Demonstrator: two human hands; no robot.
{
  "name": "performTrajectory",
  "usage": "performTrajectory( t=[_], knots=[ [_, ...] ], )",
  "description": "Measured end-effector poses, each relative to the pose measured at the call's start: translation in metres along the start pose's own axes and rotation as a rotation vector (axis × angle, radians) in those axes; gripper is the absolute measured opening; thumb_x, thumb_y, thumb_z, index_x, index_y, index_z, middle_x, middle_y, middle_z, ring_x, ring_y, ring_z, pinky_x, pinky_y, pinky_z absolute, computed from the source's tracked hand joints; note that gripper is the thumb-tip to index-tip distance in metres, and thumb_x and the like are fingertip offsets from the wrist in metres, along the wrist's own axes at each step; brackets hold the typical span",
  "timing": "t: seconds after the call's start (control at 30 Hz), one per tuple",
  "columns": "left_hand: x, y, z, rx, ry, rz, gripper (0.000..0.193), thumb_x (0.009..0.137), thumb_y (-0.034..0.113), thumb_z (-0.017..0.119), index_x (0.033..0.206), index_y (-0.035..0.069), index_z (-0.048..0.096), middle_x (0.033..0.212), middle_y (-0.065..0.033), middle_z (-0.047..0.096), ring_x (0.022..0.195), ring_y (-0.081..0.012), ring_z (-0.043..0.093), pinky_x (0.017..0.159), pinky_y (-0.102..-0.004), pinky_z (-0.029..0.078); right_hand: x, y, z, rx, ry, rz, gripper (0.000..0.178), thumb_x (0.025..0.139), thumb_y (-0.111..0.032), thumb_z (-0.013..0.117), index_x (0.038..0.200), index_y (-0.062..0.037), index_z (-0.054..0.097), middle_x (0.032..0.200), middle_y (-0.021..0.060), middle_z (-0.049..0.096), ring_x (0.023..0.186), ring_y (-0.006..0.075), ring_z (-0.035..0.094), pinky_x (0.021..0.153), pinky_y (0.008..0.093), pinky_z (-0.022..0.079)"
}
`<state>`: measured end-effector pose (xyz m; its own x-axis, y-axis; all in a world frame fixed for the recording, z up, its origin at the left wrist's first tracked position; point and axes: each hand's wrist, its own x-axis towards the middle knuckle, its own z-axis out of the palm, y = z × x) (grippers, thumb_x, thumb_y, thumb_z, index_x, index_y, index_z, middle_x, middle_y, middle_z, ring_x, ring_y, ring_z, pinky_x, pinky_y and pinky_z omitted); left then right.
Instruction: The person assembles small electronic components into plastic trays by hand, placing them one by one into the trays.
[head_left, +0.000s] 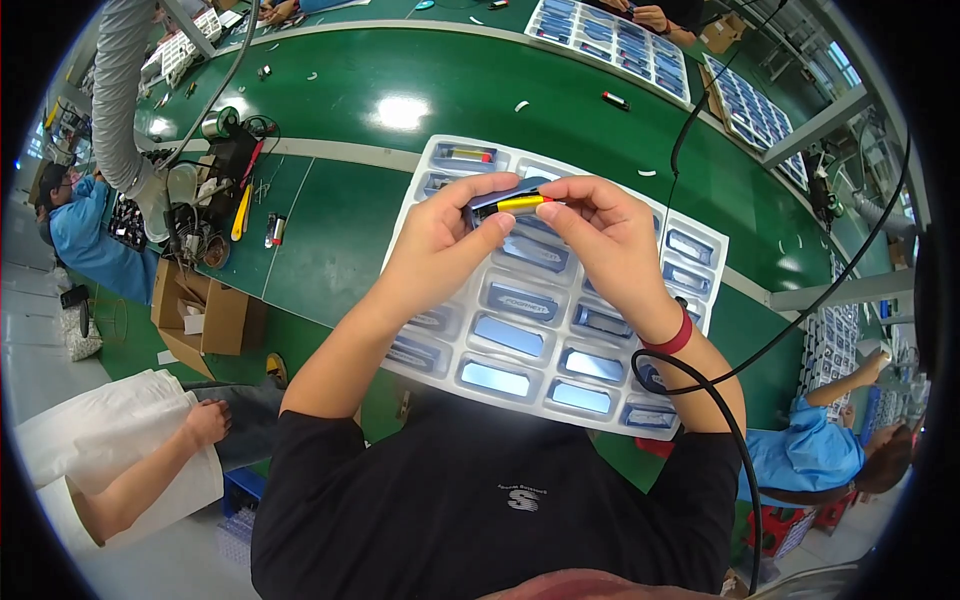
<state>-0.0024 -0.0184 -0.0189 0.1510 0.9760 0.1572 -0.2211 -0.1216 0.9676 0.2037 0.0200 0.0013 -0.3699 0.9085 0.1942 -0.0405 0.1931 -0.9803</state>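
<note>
Above the tray, both my hands hold one small blue-grey casing with a yellow cylindrical cell at its open side. My left hand pinches the casing's left end, its thumb by the cell. At the other end, my right hand closes with its thumb against the cell's right tip. Whether the cell sits fully inside cannot be made out. Beneath lies a white compartment tray filled with several blue-grey casings. One compartment at its far left holds a yellow cell with a red end.
A black cable loops beside my right forearm. Left on the green bench are a yellow-handled tool, a loose cell and a grey duct hose. More filled trays stand across the bench. A person in white is close left.
</note>
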Motion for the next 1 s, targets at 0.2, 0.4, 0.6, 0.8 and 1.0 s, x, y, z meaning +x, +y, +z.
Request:
performTrajectory(
  t=[0.2, 0.4, 0.6, 0.8, 1.0],
  knots=[
    [0.001, 0.002, -0.001, 0.020, -0.002, -0.051, 0.041, 0.101, 0.003, 0.065, 0.140, -0.003, 0.056, 0.113, -0.0038, 0.066, 0.093, -0.0051, 0.061, 0.080, -0.0203, 0.051, 0.001, 0.002, 0.003, -0.065, 0.004, 0.032, 0.019, 0.097, -0.004, 0.072, 0.115, 0.0016, 0.072, 0.098, 0.0049, 0.074, 0.088, 0.0064, 0.067, 0.077, 0.0213, 0.053],
    [0.002, 0.000, -0.001, -0.035, 0.008, -0.027, 0.039, 0.103, 0.003, 0.060, 0.141, -0.003, 0.056, 0.109, -0.0058, 0.068, 0.092, -0.0076, 0.062, 0.083, -0.0233, 0.053, -0.003, 0.012, 0.006, -0.252, 0.077, -0.223, 0.031, 0.091, -0.004, 0.076, 0.122, -0.0014, 0.071, 0.106, 0.0075, 0.073, 0.090, 0.0113, 0.069, 0.080, 0.0250, 0.055],
    [0.001, 0.000, -0.006, -0.161, 0.010, -0.069, 0.037, 0.105, 0.005, 0.057, 0.141, -0.003, 0.057, 0.113, -0.0080, 0.067, 0.091, -0.0094, 0.062, 0.086, -0.0253, 0.053, -0.001, -0.001, 0.000, -0.051, 0.047, -0.193, 0.046, 0.090, -0.002, 0.075, 0.134, 0.0003, 0.062, 0.122, 0.0135, 0.066, 0.103, 0.0175, 0.069, 0.089, 0.0313, 0.058],
    [0.001, 0.001, 0.003, -0.107, 0.004, -0.039, 0.037, 0.105, 0.006, 0.058, 0.141, -0.002, 0.057, 0.114, -0.0080, 0.066, 0.091, -0.0105, 0.063, 0.086, -0.0269, 0.054, 0.003, 0.008, -0.005, -0.105, -0.018, -0.217, 0.042, 0.091, -0.001, 0.073, 0.132, 0.0014, 0.064, 0.118, 0.0118, 0.067, 0.099, 0.0172, 0.070, 0.088, 0.0311, 0.059],
    [-0.005, 0.006, -0.007, 0.436, 0.029, 0.118, 0.034, 0.098, 0.000, 0.063, 0.132, 0.000, 0.063, 0.112, -0.0123, 0.067, 0.093, -0.0181, 0.068, 0.080, -0.0317, 0.057, 0.002, -0.006, -0.007, -0.497, -0.093, -0.404, 0.036, 0.088, 0.002, 0.071, 0.124, -0.0002, 0.067, 0.112, 0.0149, 0.066, 0.095, 0.0276, 0.071, 0.082, 0.0343, 0.059]
  ],
)
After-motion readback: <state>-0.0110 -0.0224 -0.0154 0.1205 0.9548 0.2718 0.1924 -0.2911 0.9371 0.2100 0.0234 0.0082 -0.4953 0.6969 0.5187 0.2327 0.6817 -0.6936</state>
